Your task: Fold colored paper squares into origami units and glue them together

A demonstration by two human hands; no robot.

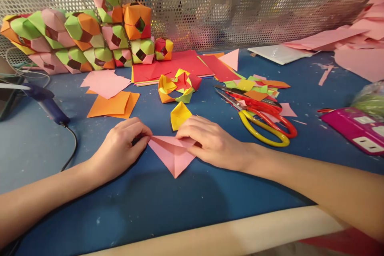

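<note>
A pink paper [174, 159], folded into a triangle with its point toward me, lies low over the blue table. My left hand [121, 148] pinches its left corner between thumb and fingers. The right side of the paper is held by my right hand [211, 140], whose thumb and fingers close on the top edge. Just behind the right fingertips sits a yellow folded piece [180, 115]. Farther back is a ring of yellow, red and green folded units [180, 87].
Scissors [261, 122] and paper scraps lie right of centre. Orange squares [112, 105] and a glue gun [49, 106] are at the left. Folded paper balls [82, 28] stand stacked against the mesh [192, 12]. A magenta power strip [354, 128] is at the right.
</note>
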